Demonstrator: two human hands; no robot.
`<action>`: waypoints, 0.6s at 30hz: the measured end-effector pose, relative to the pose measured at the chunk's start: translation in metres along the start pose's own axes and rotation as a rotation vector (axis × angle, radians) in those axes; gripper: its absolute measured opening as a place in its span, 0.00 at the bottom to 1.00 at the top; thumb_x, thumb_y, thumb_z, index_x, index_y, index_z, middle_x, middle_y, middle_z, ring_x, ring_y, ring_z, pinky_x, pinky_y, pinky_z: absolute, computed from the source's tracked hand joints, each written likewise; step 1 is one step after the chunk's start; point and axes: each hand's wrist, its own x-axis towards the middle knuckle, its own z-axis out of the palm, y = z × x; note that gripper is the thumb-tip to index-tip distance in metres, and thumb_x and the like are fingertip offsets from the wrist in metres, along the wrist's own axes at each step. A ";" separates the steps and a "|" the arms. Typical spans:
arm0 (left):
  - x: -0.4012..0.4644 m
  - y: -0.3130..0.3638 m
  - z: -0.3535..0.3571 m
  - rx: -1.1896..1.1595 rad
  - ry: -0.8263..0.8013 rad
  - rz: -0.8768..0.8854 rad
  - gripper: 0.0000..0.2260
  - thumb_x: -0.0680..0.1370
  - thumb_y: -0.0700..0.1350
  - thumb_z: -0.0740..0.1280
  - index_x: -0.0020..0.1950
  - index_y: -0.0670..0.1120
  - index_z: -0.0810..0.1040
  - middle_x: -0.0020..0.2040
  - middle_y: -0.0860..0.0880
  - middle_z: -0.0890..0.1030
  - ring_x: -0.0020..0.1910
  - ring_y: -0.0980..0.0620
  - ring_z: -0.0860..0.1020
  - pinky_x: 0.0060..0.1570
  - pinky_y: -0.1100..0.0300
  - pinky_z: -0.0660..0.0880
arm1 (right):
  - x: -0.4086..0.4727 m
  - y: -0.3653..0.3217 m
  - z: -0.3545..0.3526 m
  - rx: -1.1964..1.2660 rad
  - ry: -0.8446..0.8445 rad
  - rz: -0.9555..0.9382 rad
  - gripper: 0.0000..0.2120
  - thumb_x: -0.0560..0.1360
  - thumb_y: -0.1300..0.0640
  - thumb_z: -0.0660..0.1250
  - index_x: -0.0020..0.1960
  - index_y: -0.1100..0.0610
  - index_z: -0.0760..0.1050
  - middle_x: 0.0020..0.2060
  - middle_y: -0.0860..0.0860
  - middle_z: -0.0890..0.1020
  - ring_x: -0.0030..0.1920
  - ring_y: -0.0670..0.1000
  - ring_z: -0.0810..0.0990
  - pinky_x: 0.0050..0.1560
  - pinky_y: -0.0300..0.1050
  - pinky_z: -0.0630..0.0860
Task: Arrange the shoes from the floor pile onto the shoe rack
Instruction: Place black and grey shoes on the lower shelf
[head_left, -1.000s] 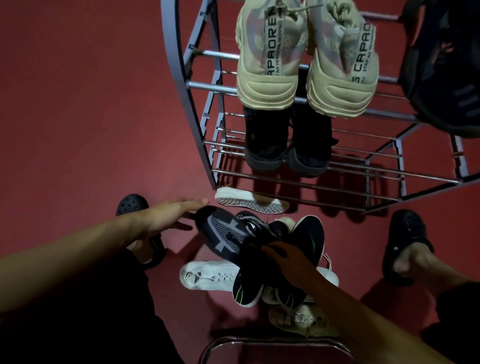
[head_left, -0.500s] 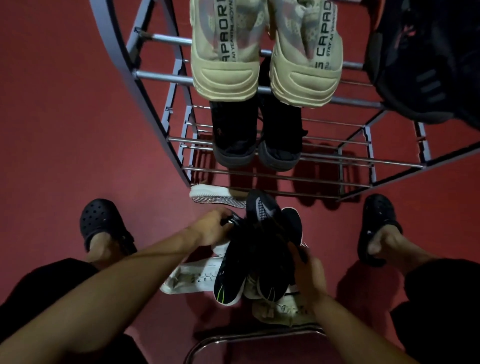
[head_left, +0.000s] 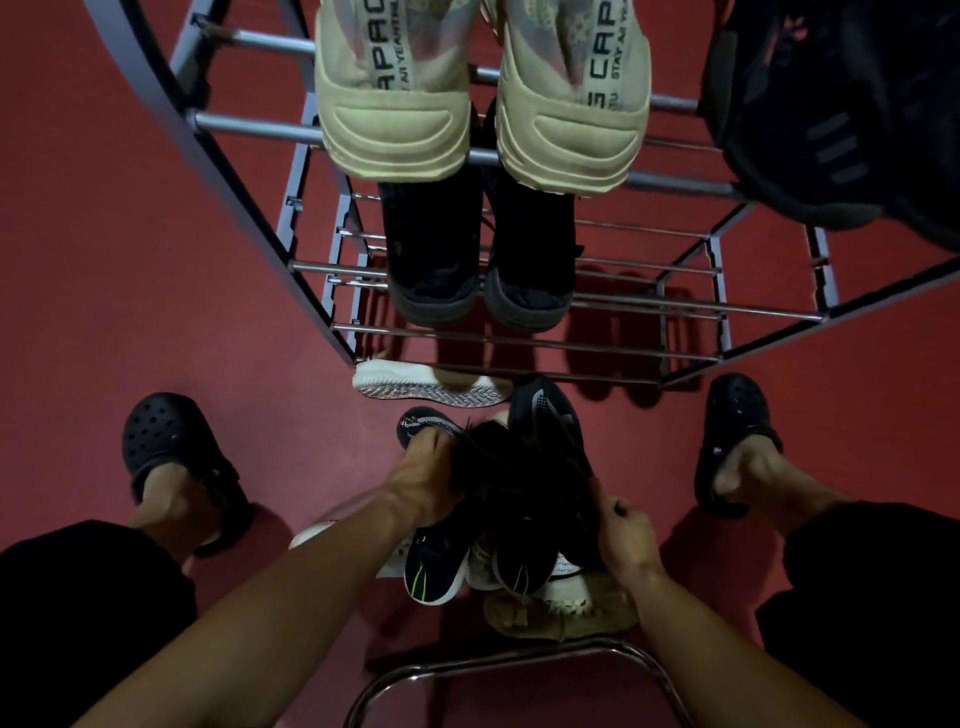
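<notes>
Black sneakers (head_left: 524, 499), white soles, green streak, both hands closed around them: left (head_left: 423, 480), right (head_left: 626, 535).

Shoe pile (head_left: 519, 582) on red floor (head_left: 130, 260)

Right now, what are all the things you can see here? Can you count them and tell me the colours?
Shoe rack: one, grey metal frame with silver bars, standing on the red floor.
Beige sneakers: two, cream with dark lettering, on an upper shelf.
Black boots: two, black, on the shelf below the beige pair.
Dark shoe: at least one, black, upper shelf at the right; the count is hard to tell.
White shoe: one, white, on the floor by the rack's foot.
Black running shoes: two, black with white soles, in both hands above the pile.
Floor pile: a few pale shoes, partly hidden.
Chrome tube: one, silver, nearest the camera.
Clogs: two, black, on the person's feet.
Left hand: grip on one running shoe.
Right hand: grip on the other.
</notes>
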 end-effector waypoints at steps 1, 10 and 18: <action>0.000 -0.006 0.002 0.034 0.001 -0.011 0.27 0.70 0.51 0.76 0.64 0.46 0.70 0.61 0.47 0.71 0.61 0.46 0.72 0.62 0.50 0.72 | 0.000 0.000 0.000 0.004 0.013 0.012 0.24 0.79 0.41 0.61 0.40 0.61 0.79 0.35 0.56 0.82 0.37 0.53 0.80 0.38 0.46 0.74; 0.001 -0.049 0.004 0.570 0.054 0.185 0.25 0.67 0.54 0.75 0.61 0.47 0.77 0.53 0.45 0.76 0.49 0.43 0.76 0.47 0.50 0.73 | 0.004 0.005 -0.007 -0.043 0.025 0.038 0.25 0.80 0.41 0.58 0.42 0.61 0.78 0.32 0.51 0.78 0.39 0.55 0.77 0.33 0.42 0.69; 0.011 -0.040 -0.003 0.645 0.138 0.271 0.16 0.66 0.51 0.76 0.51 0.47 0.83 0.53 0.43 0.78 0.51 0.41 0.78 0.48 0.48 0.75 | 0.012 0.008 -0.008 -0.175 -0.026 0.055 0.26 0.81 0.41 0.54 0.42 0.62 0.75 0.35 0.56 0.79 0.38 0.56 0.77 0.35 0.45 0.66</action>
